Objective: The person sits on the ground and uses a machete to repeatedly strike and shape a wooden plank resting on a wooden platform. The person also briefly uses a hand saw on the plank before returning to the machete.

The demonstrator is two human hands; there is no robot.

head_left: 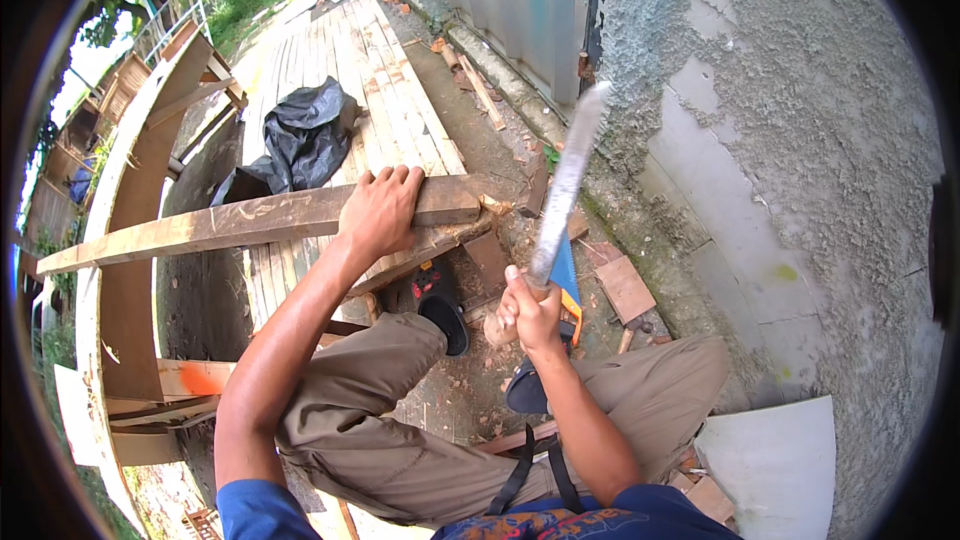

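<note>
My left hand [380,210] grips a long squared wooden beam [250,224] from above, near its right end, with the fingers curled over it. The beam lies across the plank platform and reaches left onto the edge of a curved wooden frame [140,175]. Its right end looks rough and chipped, with pale wood showing. In my closed right hand [533,315] is a machete, its wooden handle [498,330] poking out below the fist. The long, slightly blurred blade [566,185] points up and away, to the right of the beam end and apart from it.
A black plastic sheet [305,135] lies crumpled on the plank platform [375,65]. Beside my right hand are a blue handsaw [565,275], a hammer [627,338] and wood offcuts [625,290]. A rough wall [800,110] rises at right; a white panel [775,465] lies near its foot.
</note>
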